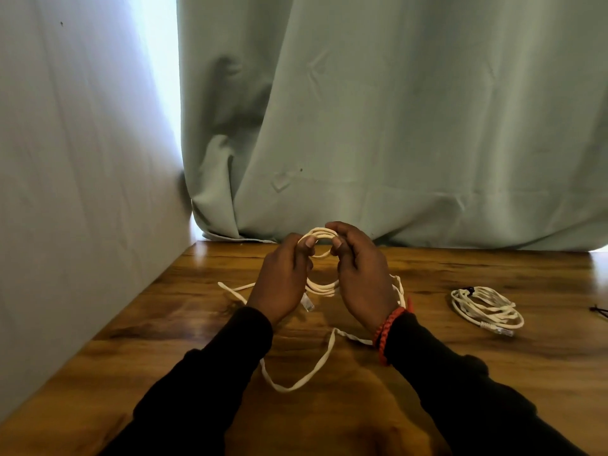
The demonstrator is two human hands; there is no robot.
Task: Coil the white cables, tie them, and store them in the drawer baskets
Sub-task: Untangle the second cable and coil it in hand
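Now both hands, left hand (285, 274) and right hand (358, 274), pinch the white cable (320, 232) loops with curled fingers above the surface (460, 373), keeping the coil from springing apart.

I see one white cable (320, 287) partly wound into a small upright coil above the counter (493, 373), its loose tail trailing in a long loop toward the near edge and another strand running off left. To the right lies a second white cable (487, 309), flat, coiled, with a dark tie at its far side and a clear plug at its near end.
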